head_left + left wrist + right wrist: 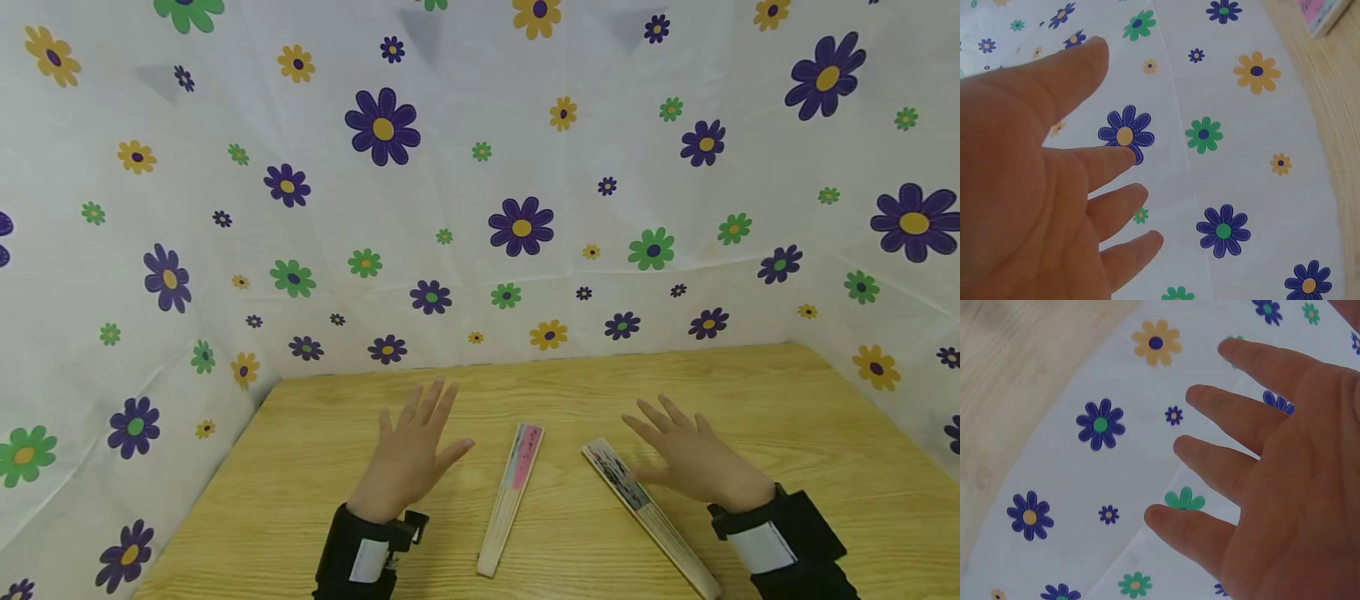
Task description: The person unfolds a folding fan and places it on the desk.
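Two folded hand fans lie on the wooden table in the head view. The one in the middle (512, 500) has a pink and grey printed end and pale wooden ribs. The other fan (663, 533), with a dark grey patterned end, slants toward the lower right. My left hand (408, 458) is held up left of the pink fan, fingers straight and holding nothing. Over the far end of the dark fan, my right hand (686, 454) spreads its fingers, also holding nothing; its thumb overlaps that fan in view, and contact cannot be made out.
A white cloth (450, 192) printed with purple, yellow and green flowers hangs behind the table and along both sides. The yellow wood-grain table (300, 467) spreads beneath the hands. Black straps with a white patch wrap both wrists.
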A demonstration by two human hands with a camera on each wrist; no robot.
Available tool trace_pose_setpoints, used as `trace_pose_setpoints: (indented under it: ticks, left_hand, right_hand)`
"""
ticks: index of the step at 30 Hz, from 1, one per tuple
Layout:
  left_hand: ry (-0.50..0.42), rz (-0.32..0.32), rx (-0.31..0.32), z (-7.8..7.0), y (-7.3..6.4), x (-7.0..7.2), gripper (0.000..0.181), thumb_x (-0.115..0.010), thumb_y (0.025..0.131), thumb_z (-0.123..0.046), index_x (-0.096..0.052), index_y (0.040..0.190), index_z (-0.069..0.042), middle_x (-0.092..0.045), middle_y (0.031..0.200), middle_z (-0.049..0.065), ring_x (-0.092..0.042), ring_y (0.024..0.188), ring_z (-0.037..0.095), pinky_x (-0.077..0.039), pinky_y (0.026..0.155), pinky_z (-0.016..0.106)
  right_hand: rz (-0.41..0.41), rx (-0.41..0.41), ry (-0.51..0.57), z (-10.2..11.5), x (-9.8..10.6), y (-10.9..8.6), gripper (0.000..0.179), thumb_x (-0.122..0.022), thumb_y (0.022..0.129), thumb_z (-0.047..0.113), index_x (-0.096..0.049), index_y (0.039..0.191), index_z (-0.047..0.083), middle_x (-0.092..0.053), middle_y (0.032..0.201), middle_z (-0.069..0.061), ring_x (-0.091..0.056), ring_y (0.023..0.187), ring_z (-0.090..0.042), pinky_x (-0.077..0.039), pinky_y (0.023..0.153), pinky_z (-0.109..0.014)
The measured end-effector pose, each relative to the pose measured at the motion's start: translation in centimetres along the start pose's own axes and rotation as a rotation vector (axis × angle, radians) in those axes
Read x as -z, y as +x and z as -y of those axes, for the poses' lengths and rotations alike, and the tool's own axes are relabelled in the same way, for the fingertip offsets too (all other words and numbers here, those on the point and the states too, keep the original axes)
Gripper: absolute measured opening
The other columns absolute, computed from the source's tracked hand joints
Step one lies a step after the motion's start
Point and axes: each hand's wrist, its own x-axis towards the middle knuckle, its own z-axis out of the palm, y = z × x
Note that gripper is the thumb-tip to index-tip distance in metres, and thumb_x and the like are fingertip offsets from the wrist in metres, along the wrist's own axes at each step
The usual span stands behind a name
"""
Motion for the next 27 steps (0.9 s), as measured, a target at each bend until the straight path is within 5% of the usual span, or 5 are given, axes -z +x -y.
trace_pose_setpoints:
  ticks: [7, 12, 15, 19, 27]
  left_hand:
    - [0.021, 0.011, -0.051, -1.3, -0.1, 0.0, 0.071, -0.059, 0.096, -0.038, -0.032, 0.151, -0.003, -0.028, 0.156, 0.022, -0.019, 0.14, 0.042, -0.016, 0.103, 0.08]
    - [0.025, 0.029, -0.079, -2.1, -0.2, -0.1, 0.07, -0.059, 0.096, -0.039, -0.033, 0.151, -0.004, -0.029, 0.156, 0.021, -0.021, 0.14, 0.042, -0.017, 0.104, 0.078]
    - [0.029, 0.036, -0.09, -2.4, -0.2, -0.2, 0.071, -0.059, 0.095, -0.04, -0.033, 0.151, -0.004, -0.029, 0.156, 0.021, -0.022, 0.139, 0.042, -0.018, 0.104, 0.078]
    - [0.03, 0.04, -0.108, -2.7, -0.2, -0.5, 0.069, -0.059, 0.095, -0.04, -0.036, 0.149, -0.004, -0.031, 0.155, 0.022, -0.023, 0.139, 0.042, -0.02, 0.104, 0.077]
    - [0.036, 0.073, -0.15, -3.2, -0.2, -1.2, 0.064, -0.059, 0.095, -0.04, -0.043, 0.145, -0.003, -0.042, 0.149, 0.024, -0.03, 0.136, 0.044, -0.023, 0.104, 0.076]
  right_hand:
    - [0.073, 0.022, -0.042, 1.2, -1.6, 0.9, 0.068, -0.078, 0.079, 0.031, -0.055, 0.133, -0.004, -0.054, 0.133, -0.031, -0.044, 0.121, -0.051, -0.037, 0.096, -0.073]
    - [0.148, -0.09, -0.1, 1.5, -2.7, 1.2, 0.052, -0.082, 0.073, 0.033, -0.066, 0.104, -0.005, -0.07, 0.09, -0.016, -0.064, 0.077, -0.028, -0.059, 0.069, -0.048]
    - [0.211, -0.188, -0.102, 1.6, -3.0, 1.0, 0.04, -0.083, 0.073, 0.036, -0.064, 0.079, 0.001, -0.057, 0.065, -0.002, -0.049, 0.055, -0.015, -0.046, 0.047, -0.029]
    - [0.243, -0.246, -0.064, 1.5, -3.4, 0.6, 0.044, -0.082, 0.073, 0.035, -0.052, 0.055, 0.01, -0.037, 0.053, 0.004, -0.034, 0.046, -0.011, -0.02, 0.043, -0.023]
    - [0.265, -0.227, -0.004, 1.4, -3.7, 0.8, 0.04, -0.078, 0.077, 0.024, -0.049, 0.053, 0.012, -0.043, 0.05, 0.003, -0.037, 0.041, -0.009, -0.024, 0.038, -0.02]
